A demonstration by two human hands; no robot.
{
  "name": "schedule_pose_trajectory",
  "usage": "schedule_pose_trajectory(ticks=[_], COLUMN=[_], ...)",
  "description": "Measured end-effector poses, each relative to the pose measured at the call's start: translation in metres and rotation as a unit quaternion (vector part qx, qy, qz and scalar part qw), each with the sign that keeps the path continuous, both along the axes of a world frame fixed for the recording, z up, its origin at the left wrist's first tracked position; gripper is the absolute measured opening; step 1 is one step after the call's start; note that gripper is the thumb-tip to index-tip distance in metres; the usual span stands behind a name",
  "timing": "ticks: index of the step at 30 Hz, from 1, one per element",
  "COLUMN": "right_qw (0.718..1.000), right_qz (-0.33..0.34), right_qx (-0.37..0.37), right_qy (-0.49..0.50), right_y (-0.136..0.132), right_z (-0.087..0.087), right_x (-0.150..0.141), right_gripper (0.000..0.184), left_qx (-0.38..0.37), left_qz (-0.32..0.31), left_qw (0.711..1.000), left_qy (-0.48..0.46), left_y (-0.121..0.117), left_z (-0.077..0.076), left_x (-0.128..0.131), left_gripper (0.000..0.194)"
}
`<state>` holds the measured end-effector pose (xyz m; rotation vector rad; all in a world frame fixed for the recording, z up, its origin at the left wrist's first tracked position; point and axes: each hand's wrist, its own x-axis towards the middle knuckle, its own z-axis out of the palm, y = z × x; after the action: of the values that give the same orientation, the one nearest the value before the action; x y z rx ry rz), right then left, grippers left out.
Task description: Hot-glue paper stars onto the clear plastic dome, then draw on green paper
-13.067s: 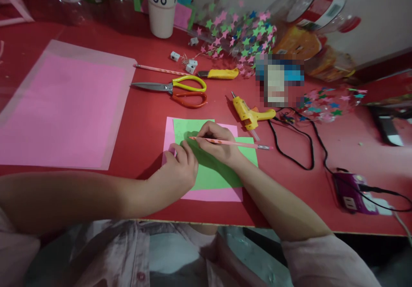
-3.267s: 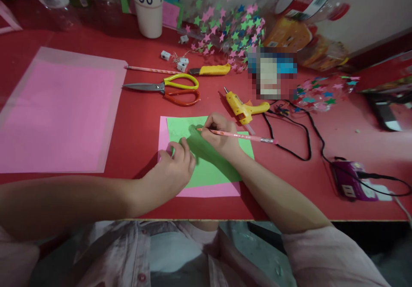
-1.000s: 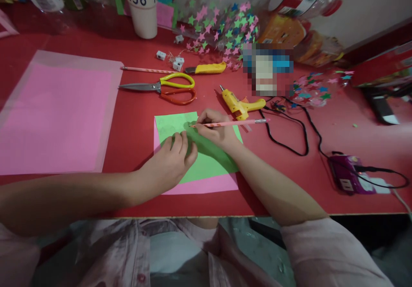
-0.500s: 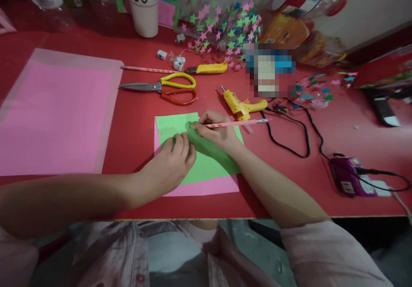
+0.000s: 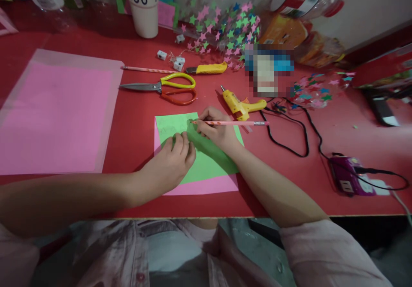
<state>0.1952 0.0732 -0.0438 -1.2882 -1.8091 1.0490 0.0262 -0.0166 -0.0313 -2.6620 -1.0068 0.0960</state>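
A pink pencil (image 5: 238,123) is pinched in my right hand (image 5: 219,130), its tip touching the upper part of a green sheet of paper (image 5: 206,167). Faint pencil lines show near the sheet's upper left. My left hand (image 5: 172,162) lies on the green sheet's left side, fingers slightly bent and pressing it down, holding nothing. Under the green sheet is a pink sheet (image 5: 206,187), seen along the left and bottom edges.
Beyond the paper lie scissors (image 5: 161,86), a second pencil (image 5: 148,69), a yellow utility knife (image 5: 210,68) and a yellow glue gun (image 5: 241,104). Its cord runs right towards a purple power strip (image 5: 346,175). A large pink sheet (image 5: 64,119) lies left; a cup (image 5: 144,16) stands behind.
The pencil tip and my right hand have moved slightly up the green sheet, and the pencil lies closer to level. My left hand stays in place.
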Motion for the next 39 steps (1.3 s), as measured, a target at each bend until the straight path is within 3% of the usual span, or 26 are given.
schedule_pose_trajectory(ticks=[12, 39], right_qw=[0.999, 0.997], right_qz=[0.011, 0.025], right_qx=[0.045, 0.052], right_qy=[-0.02, -0.055], right_y=[0.0029, 0.0029], right_z=[0.0007, 0.0006], right_x=[-0.0006, 0.0015], right_gripper=[0.012, 0.013], left_qx=[0.015, 0.005], left_qz=[-0.005, -0.003], left_qw=[1.0, 1.0], left_qy=[0.012, 0.013], left_y=[0.0005, 0.0011], left_z=[-0.0008, 0.0004], left_x=[0.0, 0.0001], left_gripper=[0.042, 0.041])
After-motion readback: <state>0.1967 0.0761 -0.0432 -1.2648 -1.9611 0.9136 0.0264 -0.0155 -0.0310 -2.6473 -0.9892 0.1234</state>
